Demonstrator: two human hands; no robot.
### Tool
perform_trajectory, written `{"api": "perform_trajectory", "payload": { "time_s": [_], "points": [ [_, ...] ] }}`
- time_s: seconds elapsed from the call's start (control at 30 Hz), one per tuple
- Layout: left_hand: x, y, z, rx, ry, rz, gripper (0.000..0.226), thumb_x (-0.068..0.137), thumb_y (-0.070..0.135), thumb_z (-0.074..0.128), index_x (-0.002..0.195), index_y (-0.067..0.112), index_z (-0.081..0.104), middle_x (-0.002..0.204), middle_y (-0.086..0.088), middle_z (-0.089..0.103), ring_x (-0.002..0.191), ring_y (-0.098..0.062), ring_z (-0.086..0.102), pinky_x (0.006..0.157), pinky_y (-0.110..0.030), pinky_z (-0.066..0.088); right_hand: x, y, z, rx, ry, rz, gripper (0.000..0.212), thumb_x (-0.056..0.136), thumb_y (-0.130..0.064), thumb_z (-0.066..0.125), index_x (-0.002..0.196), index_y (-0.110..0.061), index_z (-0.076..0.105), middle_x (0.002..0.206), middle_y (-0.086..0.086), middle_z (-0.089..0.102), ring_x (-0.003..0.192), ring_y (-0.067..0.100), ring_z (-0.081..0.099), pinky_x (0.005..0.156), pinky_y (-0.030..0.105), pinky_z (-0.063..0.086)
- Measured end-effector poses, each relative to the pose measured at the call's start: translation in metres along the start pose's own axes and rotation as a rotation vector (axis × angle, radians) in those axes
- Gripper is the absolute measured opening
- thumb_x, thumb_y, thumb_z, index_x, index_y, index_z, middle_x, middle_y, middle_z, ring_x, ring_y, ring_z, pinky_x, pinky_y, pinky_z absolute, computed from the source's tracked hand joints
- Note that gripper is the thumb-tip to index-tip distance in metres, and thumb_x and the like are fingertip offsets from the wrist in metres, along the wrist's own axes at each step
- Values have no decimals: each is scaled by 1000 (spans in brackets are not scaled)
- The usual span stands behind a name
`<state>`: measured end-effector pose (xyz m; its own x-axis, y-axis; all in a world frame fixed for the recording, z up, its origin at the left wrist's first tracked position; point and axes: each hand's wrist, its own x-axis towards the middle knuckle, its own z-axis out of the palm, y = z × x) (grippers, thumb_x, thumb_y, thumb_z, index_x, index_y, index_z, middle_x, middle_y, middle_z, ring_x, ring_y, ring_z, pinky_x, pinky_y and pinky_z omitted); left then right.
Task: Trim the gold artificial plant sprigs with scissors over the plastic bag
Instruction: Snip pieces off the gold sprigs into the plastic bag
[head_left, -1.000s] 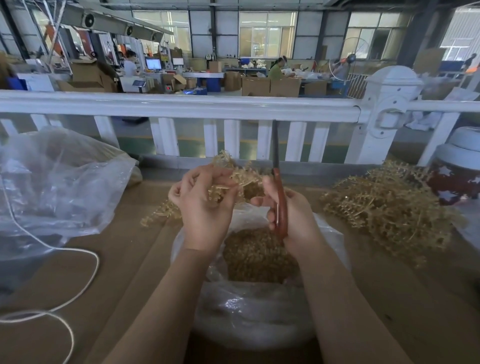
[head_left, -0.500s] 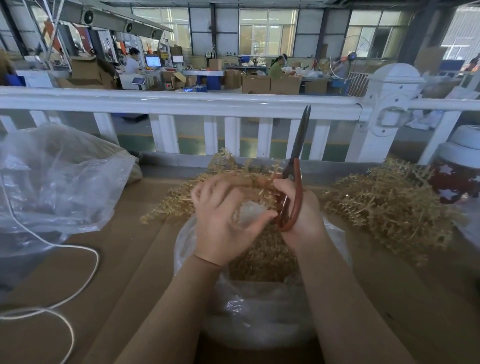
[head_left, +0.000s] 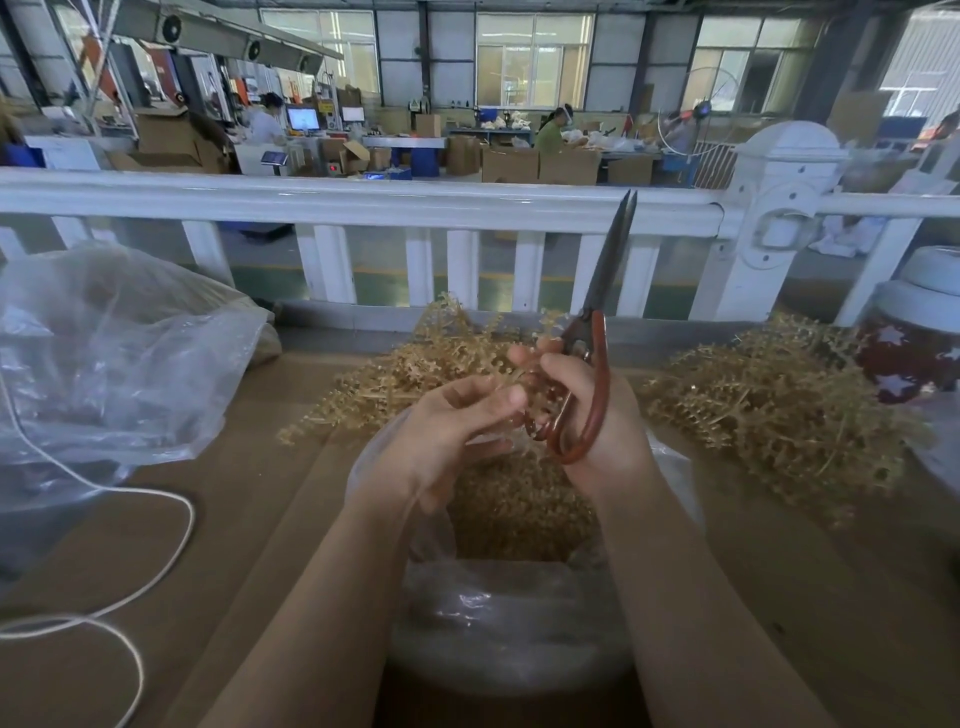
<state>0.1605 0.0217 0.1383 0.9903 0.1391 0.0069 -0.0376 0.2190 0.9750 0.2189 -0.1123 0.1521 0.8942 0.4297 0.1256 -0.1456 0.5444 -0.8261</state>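
Note:
My right hand (head_left: 597, 415) grips red-handled scissors (head_left: 592, 358) whose dark blades point up and away, almost closed. My left hand (head_left: 447, 431) sits just left of it, fingers loosely curled toward a small gold sprig piece (head_left: 524, 387) between the two hands; the exact hold is hidden. Both hands hover over an open clear plastic bag (head_left: 509, 618) filled with gold trimmings (head_left: 519, 509). A pile of gold sprigs (head_left: 431, 358) lies behind the hands, a larger pile (head_left: 779, 410) to the right.
The brown cardboard-covered table (head_left: 249, 519) carries a large crumpled clear bag (head_left: 104, 353) at left and a white cord (head_left: 130, 597). A red jar with white stars (head_left: 914, 343) stands at far right. A white fence rail (head_left: 363, 202) runs behind the table.
My left hand has dropped lower and its fingers have loosened. The scissors have tilted from upright to leaning right, with the right hand staying near the same spot.

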Motion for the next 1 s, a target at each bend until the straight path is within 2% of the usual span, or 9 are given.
{"api": "perform_trajectory", "payload": {
  "time_s": [0.1,0.17,0.3,0.37,0.63,0.7,0.77,0.87,1.0],
  "points": [
    [0,-1,0,-45,19,51,26,69,20,78,88,9,64,92,-11,68,85,-20,65,78,-33,58,1,0,-1,-111,34,-28,10,95,1,58,104,2,63,99,14,76,86,30,67,72,41,59],
    [0,-1,0,-72,-4,79,21,71,16,77,86,8,64,86,-9,71,79,-17,68,68,-29,57,1,0,-1,-186,47,-47,17,93,-1,63,108,6,64,101,14,76,83,27,67,69,38,57],
    [2,-2,-2,-153,-7,114,15,75,15,73,83,8,63,77,-7,72,72,-16,69,65,-30,57,2,0,-6,-328,92,-31,13,87,-15,77,97,-10,72,85,2,72,68,12,66,53,24,52],
    [2,-2,-4,-171,32,126,13,76,16,72,80,7,64,74,-5,72,72,-15,70,66,-29,57,2,-1,-10,-416,97,-11,16,83,-23,81,95,-15,74,76,-7,71,69,8,66,52,21,50],
    [1,-3,-3,-86,103,189,17,72,13,76,69,11,59,63,-5,60,50,-9,53,50,-21,48,6,1,-8,-543,69,-14,18,76,-15,85,84,-18,70,66,-13,66,53,-1,58,48,13,44],
    [0,-2,-2,-47,103,183,17,78,12,73,65,14,62,59,0,58,47,-7,48,48,-17,43,6,2,-9,-552,87,-20,15,79,-12,81,83,-18,69,62,-13,63,50,1,54,47,16,43],
    [0,-3,-2,-24,113,160,32,87,7,69,58,20,66,54,4,53,46,-6,43,46,-16,39,5,3,-10,-531,119,-24,14,81,-8,77,85,-18,68,60,-12,62,47,1,53,45,16,42],
    [0,-2,-3,18,144,142,39,91,3,65,56,21,61,52,4,47,46,-8,37,45,-17,35,5,2,-12,-505,149,-31,15,82,-5,77,90,-15,69,60,-11,64,45,0,52,43,14,41],
    [0,-2,2,8,170,100,24,93,1,59,72,10,58,66,-4,66,59,-15,61,55,-26,54,5,2,-11,-509,126,-27,16,81,-6,80,89,-15,70,64,-9,67,48,0,57,44,13,42]
  ]
}}
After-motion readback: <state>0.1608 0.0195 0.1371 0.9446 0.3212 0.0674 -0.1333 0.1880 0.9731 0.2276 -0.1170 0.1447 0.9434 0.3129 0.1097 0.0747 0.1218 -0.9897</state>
